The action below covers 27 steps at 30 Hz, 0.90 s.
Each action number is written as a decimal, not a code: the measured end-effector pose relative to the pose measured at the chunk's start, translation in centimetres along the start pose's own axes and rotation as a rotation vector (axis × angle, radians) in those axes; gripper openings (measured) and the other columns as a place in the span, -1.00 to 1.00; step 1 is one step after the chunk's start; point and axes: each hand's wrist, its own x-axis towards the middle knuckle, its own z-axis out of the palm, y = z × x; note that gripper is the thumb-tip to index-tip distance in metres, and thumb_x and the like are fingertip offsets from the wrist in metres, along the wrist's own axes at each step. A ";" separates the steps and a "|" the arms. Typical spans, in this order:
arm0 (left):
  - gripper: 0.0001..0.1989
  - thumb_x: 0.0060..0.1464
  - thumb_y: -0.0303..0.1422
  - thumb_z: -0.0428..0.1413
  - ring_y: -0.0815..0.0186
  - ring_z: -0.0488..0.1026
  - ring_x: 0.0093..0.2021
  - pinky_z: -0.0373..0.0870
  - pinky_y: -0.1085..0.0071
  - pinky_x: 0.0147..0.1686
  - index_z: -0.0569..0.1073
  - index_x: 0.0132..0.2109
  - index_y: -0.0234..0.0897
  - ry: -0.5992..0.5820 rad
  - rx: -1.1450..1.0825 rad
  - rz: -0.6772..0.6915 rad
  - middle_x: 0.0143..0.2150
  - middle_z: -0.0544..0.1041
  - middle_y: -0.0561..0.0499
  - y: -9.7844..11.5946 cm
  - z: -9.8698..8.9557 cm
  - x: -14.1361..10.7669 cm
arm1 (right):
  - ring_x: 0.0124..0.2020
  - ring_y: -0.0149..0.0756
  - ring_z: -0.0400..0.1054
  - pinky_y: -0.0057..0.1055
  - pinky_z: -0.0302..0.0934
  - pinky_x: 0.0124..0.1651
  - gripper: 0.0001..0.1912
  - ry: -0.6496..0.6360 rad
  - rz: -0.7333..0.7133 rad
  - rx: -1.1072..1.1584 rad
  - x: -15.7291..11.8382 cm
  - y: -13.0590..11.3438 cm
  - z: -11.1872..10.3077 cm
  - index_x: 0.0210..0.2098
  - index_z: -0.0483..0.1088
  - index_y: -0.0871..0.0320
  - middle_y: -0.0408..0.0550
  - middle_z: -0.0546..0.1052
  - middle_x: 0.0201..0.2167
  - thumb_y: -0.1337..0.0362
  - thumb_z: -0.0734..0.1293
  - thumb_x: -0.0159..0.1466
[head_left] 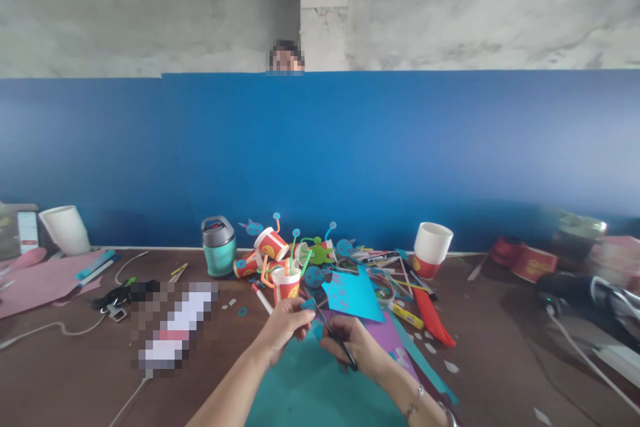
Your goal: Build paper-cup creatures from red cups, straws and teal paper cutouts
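Observation:
In the middle of the head view, my left hand pinches a small piece of blue paper. My right hand is closed around dark-handled scissors, whose blades point up and left toward that piece. Both hands are above a teal paper sheet. Just beyond them stands a red and white paper cup with straws in it. A bright blue sheet with red drawn marks lies past my right hand, partly over a purple sheet.
Decorated cups with straws and paper cutouts cluster behind. A teal flask stands left of them, stacked cups to the right. A yellow glue stick, a red pouch and paper scraps lie nearby. Behind the blue partition a person's head shows.

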 end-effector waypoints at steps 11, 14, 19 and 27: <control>-0.67 -0.21 -0.20 0.27 0.39 0.45 -0.59 0.20 0.55 -0.64 0.34 -0.38 -0.30 -0.013 -0.082 -0.017 -0.53 0.56 0.02 -0.2 0.2 -0.1 | -0.78 -0.58 0.04 -0.60 -0.01 -0.74 -0.61 0.023 -0.015 0.000 0.1 0.4 -0.1 -0.50 0.30 0.19 -0.34 0.21 -0.75 -0.01 0.42 0.04; -0.68 -0.22 -0.23 0.28 0.43 0.42 -0.62 0.23 0.55 -0.62 0.31 -0.43 -0.29 0.002 -0.112 -0.012 -0.58 0.52 0.07 -0.3 0.4 -0.1 | -0.77 -0.56 0.07 -0.59 0.00 -0.73 -0.62 0.016 -0.015 -0.013 0.1 0.2 -0.1 -0.49 0.32 0.20 -0.32 0.23 -0.75 0.00 0.41 0.05; -0.69 -0.25 -0.26 0.28 0.45 0.38 -0.65 0.24 0.54 -0.61 0.30 -0.47 -0.29 -0.024 -0.110 -0.031 -0.61 0.51 0.07 -0.2 0.5 -0.1 | -0.74 -0.55 0.09 -0.59 0.01 -0.70 -0.66 0.006 -0.030 0.015 0.1 -0.1 0.1 -0.46 0.32 0.20 -0.31 0.24 -0.73 0.03 0.39 0.08; -0.71 -0.26 -0.27 0.28 0.48 0.34 -0.68 0.19 0.55 -0.64 0.31 -0.49 -0.30 -0.012 -0.103 -0.039 -0.64 0.48 0.09 0.2 0.5 -0.3 | -0.76 -0.57 0.06 -0.60 0.00 -0.72 -0.66 0.020 0.001 -0.019 -0.1 -0.3 0.0 -0.49 0.29 0.18 -0.33 0.23 -0.75 0.04 0.40 0.04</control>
